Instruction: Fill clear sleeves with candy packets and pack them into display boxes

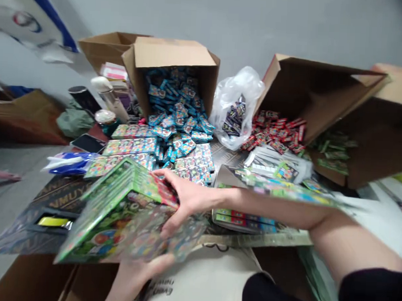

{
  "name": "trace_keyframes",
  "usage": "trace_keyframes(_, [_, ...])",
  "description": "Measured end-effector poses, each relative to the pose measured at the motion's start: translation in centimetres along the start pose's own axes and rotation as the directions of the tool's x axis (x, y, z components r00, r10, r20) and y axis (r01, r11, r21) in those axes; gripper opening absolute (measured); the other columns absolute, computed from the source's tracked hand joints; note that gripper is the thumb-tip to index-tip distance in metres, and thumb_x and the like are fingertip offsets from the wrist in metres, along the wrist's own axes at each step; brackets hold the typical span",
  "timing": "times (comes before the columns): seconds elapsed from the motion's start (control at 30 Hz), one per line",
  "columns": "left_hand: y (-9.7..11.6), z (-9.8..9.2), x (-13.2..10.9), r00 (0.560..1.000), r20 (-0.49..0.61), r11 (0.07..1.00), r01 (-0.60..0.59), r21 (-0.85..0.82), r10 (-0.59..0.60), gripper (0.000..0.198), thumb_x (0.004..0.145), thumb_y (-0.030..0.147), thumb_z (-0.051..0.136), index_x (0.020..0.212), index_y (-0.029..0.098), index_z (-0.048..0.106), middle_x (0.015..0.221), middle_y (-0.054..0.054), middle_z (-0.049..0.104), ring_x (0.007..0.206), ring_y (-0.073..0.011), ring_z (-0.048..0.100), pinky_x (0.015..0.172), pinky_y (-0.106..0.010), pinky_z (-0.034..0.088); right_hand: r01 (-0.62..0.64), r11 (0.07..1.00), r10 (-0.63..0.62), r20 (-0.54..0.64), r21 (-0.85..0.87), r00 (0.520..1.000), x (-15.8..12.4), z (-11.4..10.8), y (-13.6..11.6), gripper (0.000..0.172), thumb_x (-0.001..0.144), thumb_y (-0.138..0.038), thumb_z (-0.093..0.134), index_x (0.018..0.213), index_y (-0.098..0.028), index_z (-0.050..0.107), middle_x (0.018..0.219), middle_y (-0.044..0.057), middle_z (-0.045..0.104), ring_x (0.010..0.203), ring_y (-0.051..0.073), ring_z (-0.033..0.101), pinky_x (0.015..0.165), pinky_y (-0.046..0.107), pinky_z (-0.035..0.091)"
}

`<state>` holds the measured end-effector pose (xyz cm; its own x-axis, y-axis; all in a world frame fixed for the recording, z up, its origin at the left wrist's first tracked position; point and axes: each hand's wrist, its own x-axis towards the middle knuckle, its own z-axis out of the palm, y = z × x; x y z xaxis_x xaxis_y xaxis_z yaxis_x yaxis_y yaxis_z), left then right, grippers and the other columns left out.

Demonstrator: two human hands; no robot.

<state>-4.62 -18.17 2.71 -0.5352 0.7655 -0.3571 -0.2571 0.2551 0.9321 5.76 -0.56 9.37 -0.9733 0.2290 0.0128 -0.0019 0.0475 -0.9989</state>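
Observation:
A bundle of colorful green printed packs (107, 222), with glossy clear plastic about it, is tilted in front of me at the left. My right hand (188, 196) reaches across from the right and grips the bundle's right side, thumb below and fingers over the top edge. Under its lower right corner, my left hand (140, 272) holds it from below, its thumb showing and most fingers hidden. Motion blurs the bundle's lower right part. Just behind it lie rows of small printed packs (129, 146) and a heap of blue packets (179, 114).
An open carton (175, 54) spills the blue packets. A clear plastic bag (239, 76) holds dark packets. Red packets (278, 131) and green packets (336, 152) lie in cartons at right. A yellow-handled cutter (54, 222) and a phone (88, 143) lie at left.

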Motion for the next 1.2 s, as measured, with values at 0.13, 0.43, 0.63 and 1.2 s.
trace_keyframes(0.13, [-0.5, 2.0, 3.5, 0.941, 0.333, 0.995, 0.035, 0.088, -0.062, 0.057, 0.036, 0.012, 0.081, 0.088, 0.023, 0.061, 0.085, -0.005, 0.068, 0.095, -0.0327, 0.059, 0.088, -0.047, 0.046, -0.276, 0.961, 0.276, -0.005, 0.017, 0.961, -5.6, -4.1, -3.4, 0.083, 0.053, -0.032, 0.073, 0.125, -0.020, 0.034, 0.107, 0.002, 0.054, 0.097, 0.024, 0.054, 0.080, 0.034, 0.045])
trace_keyframes(0.43, [-0.4, 14.6, 11.9, 0.875, 0.449, 0.981, -0.193, -0.023, 0.183, 0.033, 0.051, -0.001, 0.065, 0.073, 0.023, 0.065, 0.097, -0.004, 0.062, 0.120, -0.0257, 0.039, 0.106, -0.039, 0.020, -0.499, 0.211, -0.051, -0.519, -0.841, 0.853, -14.9, -8.4, -3.1, 0.087, 0.050, -0.039, 0.068, 0.127, -0.015, 0.035, 0.112, 0.013, 0.046, 0.104, 0.032, 0.040, 0.091, 0.042, 0.025])
trace_keyframes(0.63, [-2.4, 15.4, 14.1, 0.810, 0.503, 0.873, -0.447, 0.195, 0.302, 0.053, 0.041, 0.004, 0.072, 0.088, 0.027, 0.063, 0.129, -0.005, 0.046, 0.134, -0.0274, 0.011, 0.106, -0.043, -0.009, -0.631, 0.058, -0.232, -0.625, -0.774, 0.745, -15.8, -8.8, 2.7, 0.076, 0.059, -0.042, 0.060, 0.124, -0.011, 0.037, 0.107, 0.016, 0.046, 0.096, 0.030, 0.040, 0.087, 0.041, 0.023])
trace_keyframes(1.2, [-2.1, 17.7, 14.4, 0.885, 0.370, 0.942, -0.329, 0.067, 0.282, 0.025, 0.061, 0.017, 0.066, 0.086, 0.020, 0.066, 0.101, -0.008, 0.065, 0.109, -0.0251, 0.051, 0.102, -0.041, 0.028, -0.602, 0.156, -0.038, -0.614, -0.783, 0.789, -16.2, -8.9, 5.5, 0.097, 0.039, -0.036, 0.071, 0.126, -0.015, 0.034, 0.107, 0.012, 0.045, 0.097, 0.028, 0.040, 0.087, 0.039, 0.025])
